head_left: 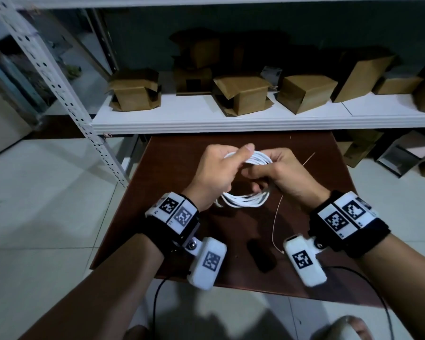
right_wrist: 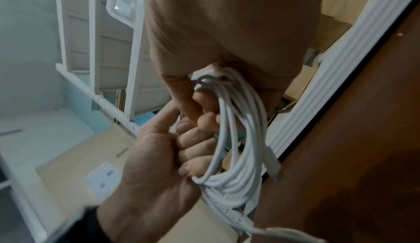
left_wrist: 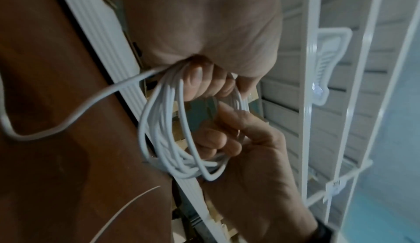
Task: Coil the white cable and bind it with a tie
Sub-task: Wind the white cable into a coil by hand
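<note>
Both hands hold the white cable (head_left: 243, 201) as a coil of several loops above the brown table (head_left: 157, 192). My left hand (head_left: 219, 168) grips the coil's far side, thumb on top. My right hand (head_left: 282, 173) has its fingers curled round the loops from the right. In the left wrist view the coil (left_wrist: 163, 135) hangs between the left fingers (left_wrist: 200, 81) and the right hand (left_wrist: 250, 157), and a loose end (left_wrist: 68, 113) trails left. A plug end (right_wrist: 272, 166) dangles from the coil (right_wrist: 236, 148). A thin pale tie wire (head_left: 276, 217) lies on the table below my right wrist.
A small dark object (head_left: 260, 256) lies on the table near its front edge. Behind the table a white shelf (head_left: 231, 119) carries several cardboard boxes (head_left: 241, 94). A perforated white upright (head_left: 59, 89) stands at the left, and more boxes (head_left: 358, 148) sit on the tiled floor at the right.
</note>
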Available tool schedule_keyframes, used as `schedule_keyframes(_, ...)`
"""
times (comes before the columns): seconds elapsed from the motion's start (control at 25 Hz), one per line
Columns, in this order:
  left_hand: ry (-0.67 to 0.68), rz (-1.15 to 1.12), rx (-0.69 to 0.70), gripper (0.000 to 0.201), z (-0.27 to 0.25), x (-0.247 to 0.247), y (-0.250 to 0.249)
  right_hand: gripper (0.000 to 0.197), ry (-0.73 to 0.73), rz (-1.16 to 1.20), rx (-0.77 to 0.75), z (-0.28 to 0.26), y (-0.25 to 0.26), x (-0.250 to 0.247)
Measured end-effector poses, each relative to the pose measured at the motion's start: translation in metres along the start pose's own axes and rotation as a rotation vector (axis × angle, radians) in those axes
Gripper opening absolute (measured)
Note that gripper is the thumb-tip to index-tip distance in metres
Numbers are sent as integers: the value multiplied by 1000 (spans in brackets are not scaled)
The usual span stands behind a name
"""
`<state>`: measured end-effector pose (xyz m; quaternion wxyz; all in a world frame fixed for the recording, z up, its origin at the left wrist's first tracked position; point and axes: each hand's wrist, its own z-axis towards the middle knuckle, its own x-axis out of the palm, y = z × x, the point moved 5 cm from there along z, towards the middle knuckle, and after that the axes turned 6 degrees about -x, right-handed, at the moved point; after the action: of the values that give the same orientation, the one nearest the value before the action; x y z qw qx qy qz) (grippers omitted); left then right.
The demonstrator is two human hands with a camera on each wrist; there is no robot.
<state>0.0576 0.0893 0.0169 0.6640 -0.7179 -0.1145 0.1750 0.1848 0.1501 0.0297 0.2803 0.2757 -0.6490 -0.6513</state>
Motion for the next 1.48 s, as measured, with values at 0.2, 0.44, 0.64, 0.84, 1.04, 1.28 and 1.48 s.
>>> schedule_keyframes(0.2, 9, 630, 90, 73, -10, 13, 3, 24, 64, -503, 60, -2, -16, 4)
schedule_keyframes(0.44, 11, 91, -108, 62, -1, 11, 13, 30, -108, -176, 60, -4, -10, 10)
schedule_keyframes(0.64, 205, -320, -206, 55, -6, 13, 14, 24, -251, 63, 0, -6, 3, 4)
schedule_keyframes(0.84, 124, -419, -160, 55, -8, 16, 9, 35, -339, 385, 42, 0, -8, -2)
schedule_keyframes(1.04, -12, -324, -125, 55, -6, 5, 5, 9, -183, 135, -24, 0, -1, 1)
schedule_keyframes(1.28, -42, 213, 118, 64, -7, 3, -3, 16, -57, -306, -69, 1, 0, -6)
schedule_keyframes(1.48, 19, 504, 168, 58, -9, 12, -6, 7, 33, -669, -146, 4, -2, -4)
